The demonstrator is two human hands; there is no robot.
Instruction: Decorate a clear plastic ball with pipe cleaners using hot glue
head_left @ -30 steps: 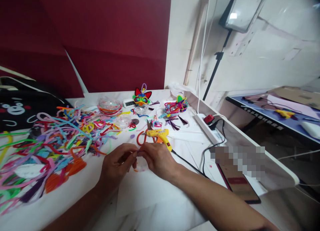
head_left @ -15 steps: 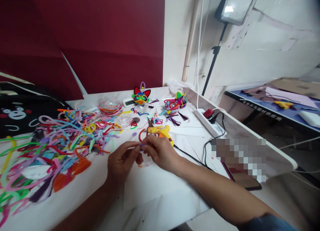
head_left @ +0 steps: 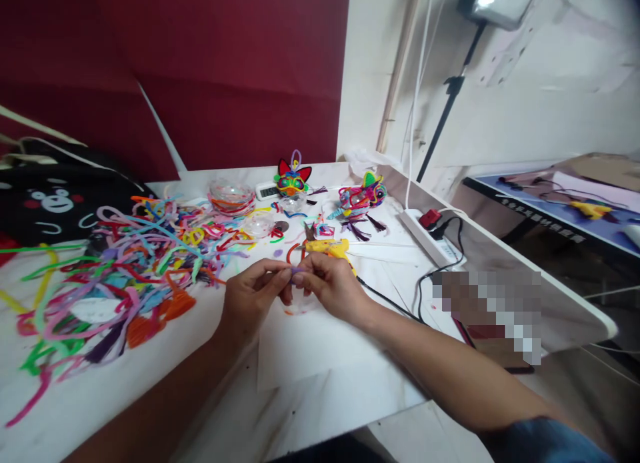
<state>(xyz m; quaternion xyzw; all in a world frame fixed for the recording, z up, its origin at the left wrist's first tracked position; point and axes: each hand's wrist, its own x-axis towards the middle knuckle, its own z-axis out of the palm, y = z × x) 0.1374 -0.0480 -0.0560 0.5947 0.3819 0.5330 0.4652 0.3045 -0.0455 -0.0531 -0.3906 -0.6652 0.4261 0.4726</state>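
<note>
Between the fingertips of both hands is a short purple pipe cleaner (head_left: 297, 272), mostly hidden by the fingers. My left hand (head_left: 254, 291) pinches it from the left, and my right hand (head_left: 336, 286) pinches it from the right, so the fingers nearly meet. Just beneath the hands a clear plastic piece (head_left: 300, 304) with an orange spot rests on a white sheet (head_left: 300, 356). Right behind the hands lies a yellow hot glue gun (head_left: 333, 248), beside orange-handled scissors (head_left: 295, 253).
A tangle of coloured pipe cleaners (head_left: 135, 256) spreads over the left side. Clear plastic bowls (head_left: 231, 199) stand behind it. Two colourful animal-shaped crafts (head_left: 293, 179) sit at the back. A power strip (head_left: 433, 239) lies right, with a black cord (head_left: 390, 303) running to the glue gun.
The view has shifted, so the whole scene sits further right and slightly higher. Both hands stay pinched together on the purple piece, which shows a little more.
</note>
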